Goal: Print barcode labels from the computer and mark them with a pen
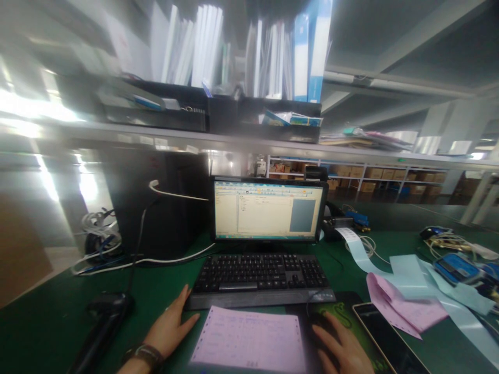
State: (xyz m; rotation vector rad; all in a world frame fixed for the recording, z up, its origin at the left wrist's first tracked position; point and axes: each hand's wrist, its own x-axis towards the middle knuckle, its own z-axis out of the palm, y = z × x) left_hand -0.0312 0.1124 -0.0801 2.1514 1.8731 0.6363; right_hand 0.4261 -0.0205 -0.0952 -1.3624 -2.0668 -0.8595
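Pink printed form (249,340) — flat on the green counter (50,322), just in front of the keyboard, perforated edge along the right side, between the two hands.

Left hand (169,327) — palm down on the counter, touching the form's upper left corner, thumb toward the keyboard's front edge; fingers loosely apart, gripping nothing. Dark band on the wrist.

Right hand (343,350) — resting over a black mouse (323,324) on a dark mouse pad (345,309) with a green design; fingers curved over the mouse, slightly spread, clasp on it not clear enough to tell.

Black keyboard (261,278) — directly behind the form, centred under the monitor.

Monitor (268,210) — lit, showing a pale program window with a grey panel at right.

Black computer tower (159,202) — left of the monitor, white cables trailing across the counter.

Dark handheld device (105,317) — lying on the counter left of the left hand.

Dark tablet (385,337) — just right of the mouse pad, screen off.

Loose pink sheet (405,309) and pale blue paper strip (366,254) — right of the keyboard, strip running back to a small printer.

Shelf (234,137) — overhead, holding black trays and upright white and blue folders.
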